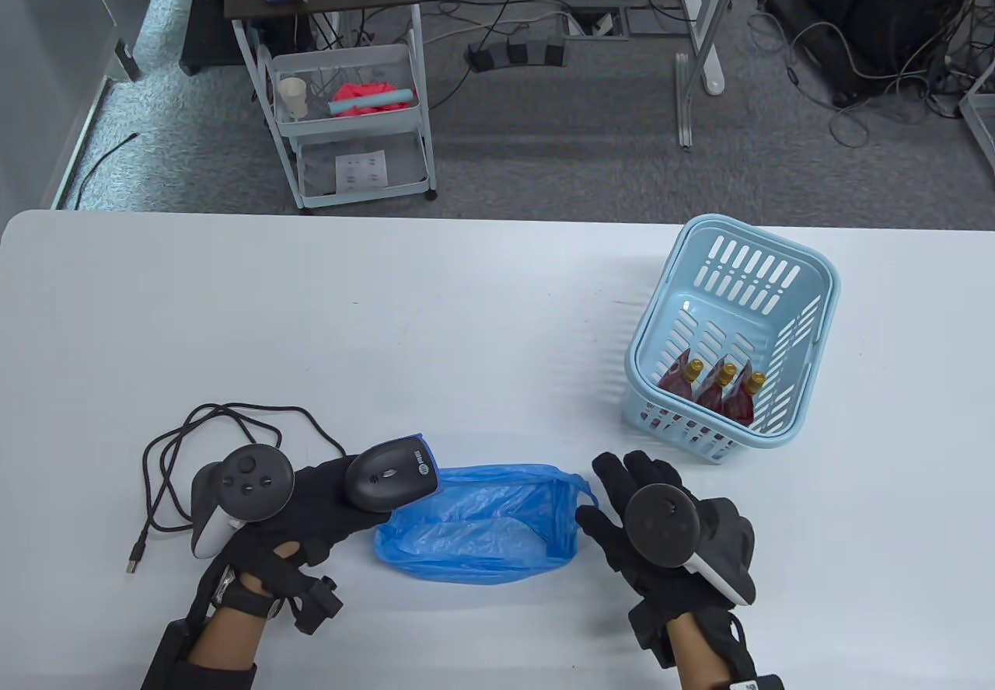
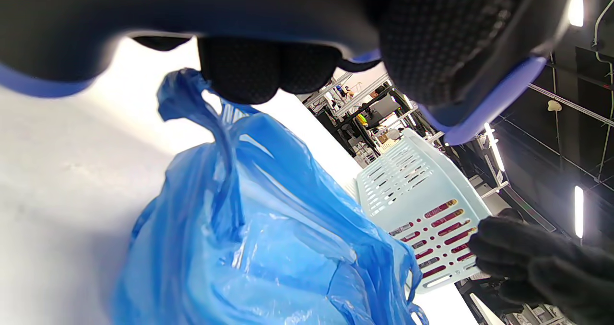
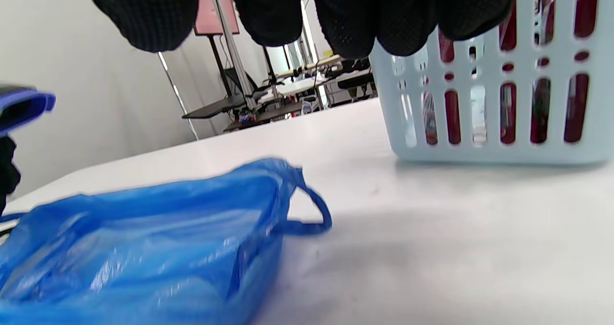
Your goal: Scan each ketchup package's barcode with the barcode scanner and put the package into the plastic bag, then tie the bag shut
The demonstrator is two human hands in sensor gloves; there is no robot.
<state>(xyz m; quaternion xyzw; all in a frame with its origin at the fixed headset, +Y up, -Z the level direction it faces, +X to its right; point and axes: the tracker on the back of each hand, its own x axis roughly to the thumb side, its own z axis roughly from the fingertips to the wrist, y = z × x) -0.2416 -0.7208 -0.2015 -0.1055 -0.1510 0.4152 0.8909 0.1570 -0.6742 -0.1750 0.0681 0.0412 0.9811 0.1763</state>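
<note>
My left hand (image 1: 326, 500) grips the dark barcode scanner (image 1: 390, 475), its blue-rimmed head pointing right over the left end of the blue plastic bag (image 1: 486, 523). The bag lies flat on the white table (image 1: 389, 317), its mouth and handle loops toward the right. My right hand (image 1: 622, 503) hovers just right of the bag's handle, fingers spread and holding nothing. Three red ketchup packages (image 1: 711, 391) with gold caps stand in the light blue basket (image 1: 808, 286) at the right. In the left wrist view the scanner (image 2: 297, 8) fills the top above the bag (image 2: 268, 229).
The scanner's black cable (image 1: 198, 453) loops on the table left of my left hand, ending in a USB plug (image 1: 136, 558). Beyond the table's far edge stand a white trolley (image 1: 350, 123) and floor cables.
</note>
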